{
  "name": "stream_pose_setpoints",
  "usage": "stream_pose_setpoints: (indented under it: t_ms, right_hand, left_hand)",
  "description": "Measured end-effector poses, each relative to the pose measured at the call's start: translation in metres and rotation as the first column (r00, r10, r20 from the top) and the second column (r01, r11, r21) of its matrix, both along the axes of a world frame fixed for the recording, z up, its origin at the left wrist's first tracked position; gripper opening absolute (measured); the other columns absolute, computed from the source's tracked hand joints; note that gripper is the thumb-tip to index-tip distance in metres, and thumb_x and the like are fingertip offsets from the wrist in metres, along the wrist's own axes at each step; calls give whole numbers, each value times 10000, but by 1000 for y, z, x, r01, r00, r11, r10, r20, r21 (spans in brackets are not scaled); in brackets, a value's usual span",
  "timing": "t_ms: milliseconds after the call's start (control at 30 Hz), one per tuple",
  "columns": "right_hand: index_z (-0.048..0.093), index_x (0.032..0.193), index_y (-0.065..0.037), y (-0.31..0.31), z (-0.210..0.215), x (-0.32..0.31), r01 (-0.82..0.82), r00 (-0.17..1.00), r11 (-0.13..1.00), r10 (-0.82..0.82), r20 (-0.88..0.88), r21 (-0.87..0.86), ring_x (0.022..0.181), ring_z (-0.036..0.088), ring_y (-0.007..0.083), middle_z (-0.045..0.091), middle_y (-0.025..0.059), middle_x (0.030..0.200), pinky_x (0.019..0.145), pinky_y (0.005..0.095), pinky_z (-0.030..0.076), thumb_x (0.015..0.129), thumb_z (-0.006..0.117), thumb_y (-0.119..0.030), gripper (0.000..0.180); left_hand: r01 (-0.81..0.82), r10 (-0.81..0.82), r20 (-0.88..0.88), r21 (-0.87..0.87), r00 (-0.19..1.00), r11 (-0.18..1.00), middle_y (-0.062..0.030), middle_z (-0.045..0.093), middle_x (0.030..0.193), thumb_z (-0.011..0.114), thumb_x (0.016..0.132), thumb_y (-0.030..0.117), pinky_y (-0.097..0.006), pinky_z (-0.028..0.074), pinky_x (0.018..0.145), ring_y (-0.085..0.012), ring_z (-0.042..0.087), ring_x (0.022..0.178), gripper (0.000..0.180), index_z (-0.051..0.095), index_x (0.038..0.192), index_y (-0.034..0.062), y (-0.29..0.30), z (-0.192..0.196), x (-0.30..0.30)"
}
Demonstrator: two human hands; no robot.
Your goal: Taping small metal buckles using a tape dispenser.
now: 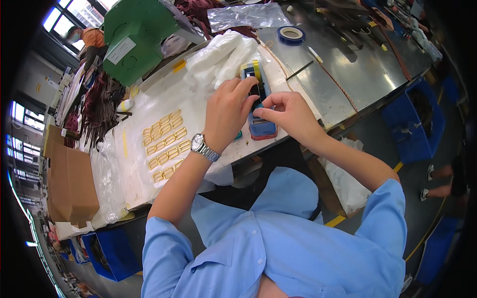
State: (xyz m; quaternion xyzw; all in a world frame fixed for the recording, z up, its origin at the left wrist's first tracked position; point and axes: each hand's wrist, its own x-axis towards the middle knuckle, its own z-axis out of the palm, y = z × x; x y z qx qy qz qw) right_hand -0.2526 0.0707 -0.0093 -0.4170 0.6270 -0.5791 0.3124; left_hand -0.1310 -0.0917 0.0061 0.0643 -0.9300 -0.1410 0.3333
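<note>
A blue tape dispenser (262,126) with a yellow-edged roll at its far end stands near the table's front edge. My left hand (226,107), with a metal-banded watch on the wrist, reaches over its left side, thumb and fingers bent together. From the right, my right hand (292,113) curls over the dispenser's near part, thumb and forefinger pinched. Both sets of fingertips nearly meet above the dispenser; what lies between them is too small to make out. Left of my hands, several gold-coloured metal buckles (166,141) lie in rows on the white table covering.
A green machine (130,42) stands at the back left. White cloth (213,59) lies beyond my left hand. A roll of blue tape (291,35) and a braided cord (338,85) rest on the metal tabletop. A cardboard box (72,179) stands left; a blue bin (415,121) is right.
</note>
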Motion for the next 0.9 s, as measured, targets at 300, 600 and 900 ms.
stream_pose_setpoints:
  t_ms: [300,600,900]
  right_hand:
    - [704,999,-19,104,-33,99,9,817,993,-78,571,122,666,618,35,825,104,1049,600,202,484,1078,710,-126,133]
    - [677,1019,-4,89,-61,116,35,806,998,-56,589,47,711,704,109,817,178,993,626,249,551,1099,665,-99,124]
    - [673,1093,23,95,-69,116,114,823,993,-104,558,18,789,762,144,816,176,1018,700,274,590,1122,630,-94,127]
  left_hand:
    - [-59,60,84,-12,995,998,-102,730,1072,802,955,229,-428,575,812,-323,720,936,385,748,1315,102,-5,3,-9]
    - [-78,65,115,114,991,990,-126,740,1084,796,964,232,-435,595,821,-323,740,945,369,747,1296,79,-15,-2,-11]
    - [-283,263,108,284,959,916,-126,786,920,770,980,98,-332,590,739,-241,745,772,116,796,1043,4,-65,16,111]
